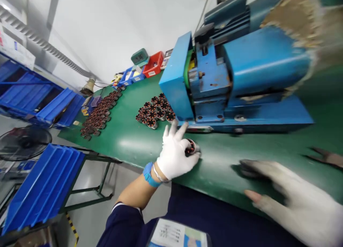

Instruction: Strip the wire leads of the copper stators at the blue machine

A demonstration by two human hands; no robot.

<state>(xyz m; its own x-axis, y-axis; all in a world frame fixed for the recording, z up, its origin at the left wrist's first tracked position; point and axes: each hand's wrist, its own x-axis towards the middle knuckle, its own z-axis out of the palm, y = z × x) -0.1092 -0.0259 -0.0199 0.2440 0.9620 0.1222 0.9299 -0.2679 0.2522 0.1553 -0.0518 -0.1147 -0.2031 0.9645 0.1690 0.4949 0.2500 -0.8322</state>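
My left hand [176,152], in a white glove with a blue band at the wrist, grips a small round motor stator [190,148] between thumb and index finger. Its other fingers are spread toward the machine. The stator has a metal side and dark and orange windings, and is at the green tabletop. My right hand [284,197], gloved with a bare thumb tip and dark fingertips, is open over the table at the right and slightly blurred. Nothing shows between its fingers. A cluster of similar stators [153,111] stands beyond my left hand.
A blue motor-driven machine [209,82] stands at the back. Pliers-like tool tips [325,157] lie at the right. Rows of stators [100,113] fill the table's left end. Behind are a red bin [154,64], blue bins [137,75] and a clock [139,56].
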